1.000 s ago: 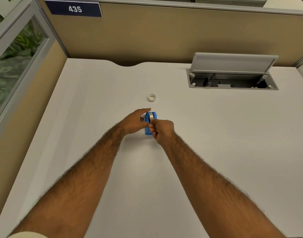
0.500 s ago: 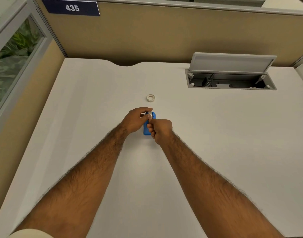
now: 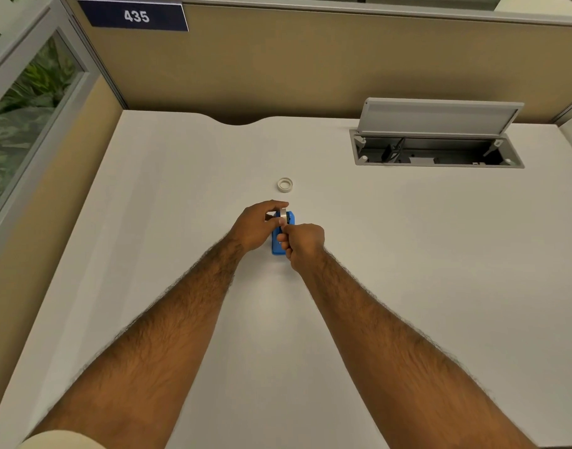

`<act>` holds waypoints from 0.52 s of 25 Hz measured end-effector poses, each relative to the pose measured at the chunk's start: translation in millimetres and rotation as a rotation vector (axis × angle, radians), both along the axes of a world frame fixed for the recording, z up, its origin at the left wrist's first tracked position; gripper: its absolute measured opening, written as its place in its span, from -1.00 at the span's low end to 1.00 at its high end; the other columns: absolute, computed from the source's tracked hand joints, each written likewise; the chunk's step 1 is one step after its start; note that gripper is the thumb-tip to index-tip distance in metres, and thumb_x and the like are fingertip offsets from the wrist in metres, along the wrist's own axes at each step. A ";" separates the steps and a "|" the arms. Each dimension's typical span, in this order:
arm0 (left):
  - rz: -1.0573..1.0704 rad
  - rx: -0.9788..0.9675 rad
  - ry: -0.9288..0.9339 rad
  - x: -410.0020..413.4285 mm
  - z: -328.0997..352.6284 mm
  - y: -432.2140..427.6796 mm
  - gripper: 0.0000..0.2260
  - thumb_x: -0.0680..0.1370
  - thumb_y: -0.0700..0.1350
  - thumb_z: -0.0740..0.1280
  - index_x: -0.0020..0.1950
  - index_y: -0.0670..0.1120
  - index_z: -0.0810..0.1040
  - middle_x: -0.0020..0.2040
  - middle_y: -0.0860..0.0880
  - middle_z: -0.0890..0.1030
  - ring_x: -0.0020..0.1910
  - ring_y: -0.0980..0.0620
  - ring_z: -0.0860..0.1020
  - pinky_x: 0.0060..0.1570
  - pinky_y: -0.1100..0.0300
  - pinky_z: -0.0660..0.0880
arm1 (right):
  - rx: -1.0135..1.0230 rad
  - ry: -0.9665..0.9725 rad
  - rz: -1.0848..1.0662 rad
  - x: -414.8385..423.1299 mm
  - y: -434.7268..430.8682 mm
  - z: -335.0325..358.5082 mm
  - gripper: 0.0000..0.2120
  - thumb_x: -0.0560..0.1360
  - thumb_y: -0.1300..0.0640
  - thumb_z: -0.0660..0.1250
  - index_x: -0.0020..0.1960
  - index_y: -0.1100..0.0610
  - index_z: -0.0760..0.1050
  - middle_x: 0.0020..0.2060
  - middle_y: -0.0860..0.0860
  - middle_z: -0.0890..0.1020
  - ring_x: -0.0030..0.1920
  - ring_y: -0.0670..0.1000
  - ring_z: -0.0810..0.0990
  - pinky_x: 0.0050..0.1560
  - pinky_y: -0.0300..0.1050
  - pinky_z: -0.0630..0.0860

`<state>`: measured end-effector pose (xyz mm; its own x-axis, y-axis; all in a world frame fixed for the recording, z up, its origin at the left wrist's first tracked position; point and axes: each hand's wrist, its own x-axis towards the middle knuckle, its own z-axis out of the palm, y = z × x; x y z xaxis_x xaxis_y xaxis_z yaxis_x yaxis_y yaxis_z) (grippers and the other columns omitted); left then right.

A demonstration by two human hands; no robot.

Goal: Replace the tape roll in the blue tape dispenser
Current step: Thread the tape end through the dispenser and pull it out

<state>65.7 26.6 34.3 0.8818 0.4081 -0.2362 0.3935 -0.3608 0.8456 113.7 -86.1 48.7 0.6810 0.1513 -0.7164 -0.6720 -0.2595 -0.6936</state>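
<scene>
The blue tape dispenser (image 3: pixel 282 241) is steadied by the left hand (image 3: pixel 257 225), its long axis running away from the fingers. A tape roll (image 3: pixel 283 215) is pinched edge-up by the right hand (image 3: pixel 302 243), directly above the dispenser.

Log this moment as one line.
left hand: steadies blue dispenser | right hand: pinches tape | spare roll: on desk

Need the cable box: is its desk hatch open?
Open: the grey lid is tilted up behind the recess, exposing its interior.
</scene>
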 end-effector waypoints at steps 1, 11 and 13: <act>0.006 0.002 -0.001 0.3 0.3 -0.8 -0.65 0.61 -0.21 0.30 0.39 0.01 0.51 0.32 0.04 0.57 0.18 0.04 0.57 0.16 0.25 0.43 | 0.001 0.003 -0.005 -0.1 0.1 -0.5 -0.82 0.57 0.19 0.37 0.10 0.28 0.61 -0.29 0.10 0.64 -0.46 -0.07 0.51 -0.54 -0.28 0.42; 0.036 0.056 -0.007 1.1 -1.9 -3.4 -0.70 0.60 -0.20 0.30 0.31 -0.02 0.58 0.27 0.02 0.60 0.09 0.08 0.58 0.08 0.30 0.43 | -0.013 0.000 -0.014 -1.4 2.3 -0.3 -0.79 0.56 0.19 0.37 0.14 0.28 0.58 -0.25 0.13 0.67 -0.46 -0.06 0.52 -0.54 -0.27 0.43; 0.035 0.063 0.001 2.0 -2.2 -2.7 -0.71 0.60 -0.21 0.29 0.30 -0.02 0.58 0.27 0.02 0.61 0.07 0.11 0.58 0.03 0.36 0.41 | -0.004 0.016 -0.028 -5.3 1.8 -1.0 -0.78 0.55 0.22 0.37 0.17 0.28 0.57 -0.26 0.13 0.66 -0.47 -0.06 0.52 -0.57 -0.29 0.42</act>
<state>67.7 23.8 32.1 0.8664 0.4529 -0.2104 0.4081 -0.3993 0.8210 108.4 -84.3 47.6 0.6734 0.1292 -0.7279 -0.6900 -0.2434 -0.6816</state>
